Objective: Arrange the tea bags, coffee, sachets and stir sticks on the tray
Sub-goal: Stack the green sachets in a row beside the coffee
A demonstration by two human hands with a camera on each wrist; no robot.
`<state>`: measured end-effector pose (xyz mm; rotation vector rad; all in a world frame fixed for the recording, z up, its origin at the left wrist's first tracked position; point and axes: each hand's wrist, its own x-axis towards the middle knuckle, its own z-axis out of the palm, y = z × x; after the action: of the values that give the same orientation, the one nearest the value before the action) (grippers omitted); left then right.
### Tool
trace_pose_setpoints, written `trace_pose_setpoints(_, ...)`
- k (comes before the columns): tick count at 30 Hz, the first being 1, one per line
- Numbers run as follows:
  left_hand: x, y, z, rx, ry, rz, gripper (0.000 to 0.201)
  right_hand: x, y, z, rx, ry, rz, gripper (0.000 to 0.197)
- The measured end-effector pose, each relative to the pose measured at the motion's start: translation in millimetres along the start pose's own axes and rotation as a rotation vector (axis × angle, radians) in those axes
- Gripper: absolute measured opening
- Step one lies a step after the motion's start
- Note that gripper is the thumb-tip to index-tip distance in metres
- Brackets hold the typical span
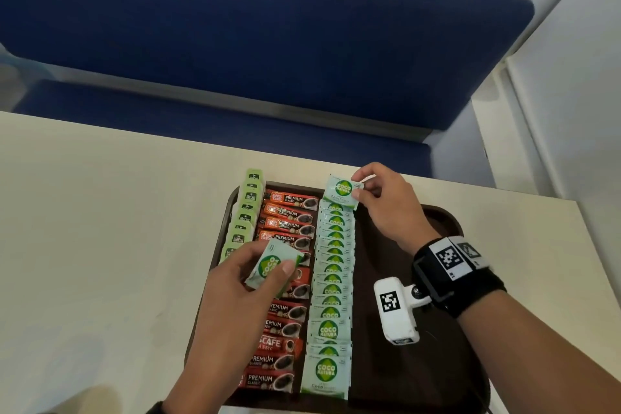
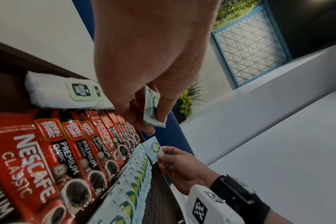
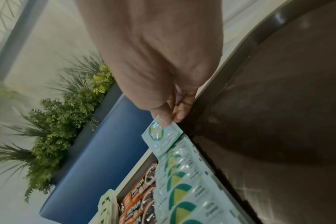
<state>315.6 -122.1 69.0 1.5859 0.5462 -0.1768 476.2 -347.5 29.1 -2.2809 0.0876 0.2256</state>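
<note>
A dark brown tray (image 1: 403,363) sits on the table and holds three rows: green tea bags (image 1: 240,222) on the left, red coffee sticks (image 1: 285,222) in the middle, pale green Coco Natura sachets (image 1: 331,296) to their right. My right hand (image 1: 376,198) pinches one sachet (image 1: 341,191) by its right edge at the far end of the sachet row (image 3: 182,178). My left hand (image 1: 242,282) holds a small stack of the same sachets (image 1: 274,267) above the coffee row (image 2: 82,153). In the left wrist view those sachets (image 2: 152,109) stand between thumb and fingers.
The right half of the tray (image 3: 278,121) is bare. A blue padded bench (image 1: 262,27) runs beyond the table's far edge. The beige table (image 1: 100,212) stretches out to the left. Potted greenery (image 3: 63,118) stands behind the bench.
</note>
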Motion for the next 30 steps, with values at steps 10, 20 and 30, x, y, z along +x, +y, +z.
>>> trace_pose_setpoints(10,4.2,-1.0,-3.7,-0.001,0.001,0.003,0.014,1.0,3.9,9.4,-0.125,-0.008,-0.05,0.013)
trace_pose_setpoints(20,9.9,-5.7,1.0,-0.001,-0.004,0.0,0.014,1.4,7.4,11.0,-0.15,0.012,-0.062,0.015)
trace_pose_setpoints(30,22.2,7.8,22.2,-0.09,-0.03,0.02,0.034,-42.6,-20.9,-1.7,0.203,-0.055,-0.022,0.012)
